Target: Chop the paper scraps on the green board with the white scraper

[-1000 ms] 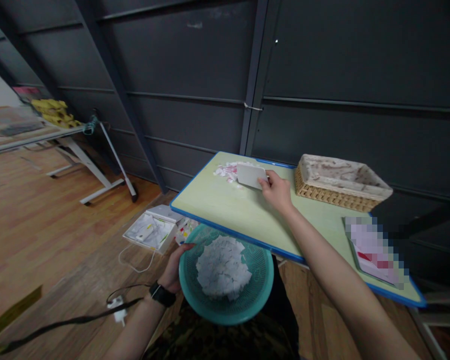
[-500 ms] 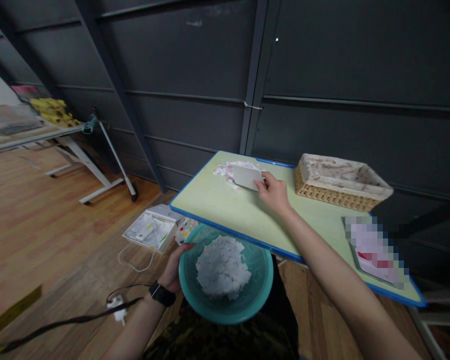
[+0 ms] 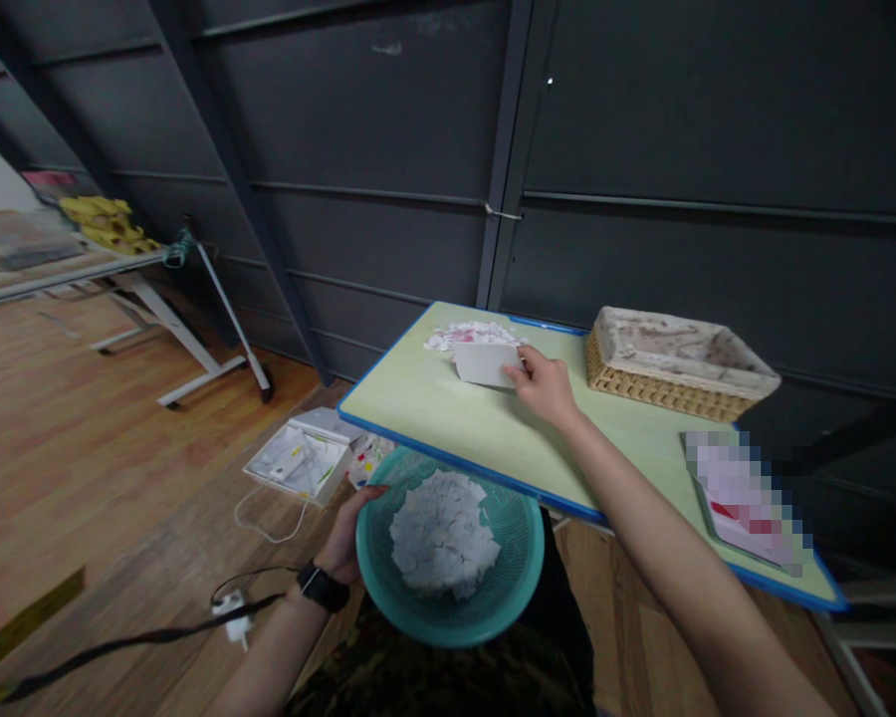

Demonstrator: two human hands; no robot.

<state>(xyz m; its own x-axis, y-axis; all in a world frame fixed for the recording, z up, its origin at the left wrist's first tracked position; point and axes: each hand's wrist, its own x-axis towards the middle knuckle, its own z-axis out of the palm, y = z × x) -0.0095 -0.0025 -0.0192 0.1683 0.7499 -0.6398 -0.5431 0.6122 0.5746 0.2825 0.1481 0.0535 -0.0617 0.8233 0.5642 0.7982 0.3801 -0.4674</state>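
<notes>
My right hand (image 3: 544,386) pinches a flat white scraper (image 3: 487,364) by its right end, over the pale yellow-green tabletop (image 3: 418,398). Just behind the scraper lies a pile of small white paper scraps (image 3: 474,334) with some pink among them. Low in front of me, my left hand (image 3: 345,533) grips the left rim of a turquoise plastic colander (image 3: 521,588), fingers partly hidden behind it. Inside the colander sits a heap of white paper scraps (image 3: 444,538). The colander is beneath the table's near edge.
A wicker basket (image 3: 657,390) with a cloth lining stands at the table's back right. Near the right corner lies a tablet-like item (image 3: 743,503), blurred out. On the floor are an open white box (image 3: 299,460), a cable and a plug (image 3: 231,615). Dark metal panels (image 3: 373,139) rise behind.
The scraper has shifted a little left and toward me, and now stands in front of the scraps on the table. My left hand and the colander have stayed put.
</notes>
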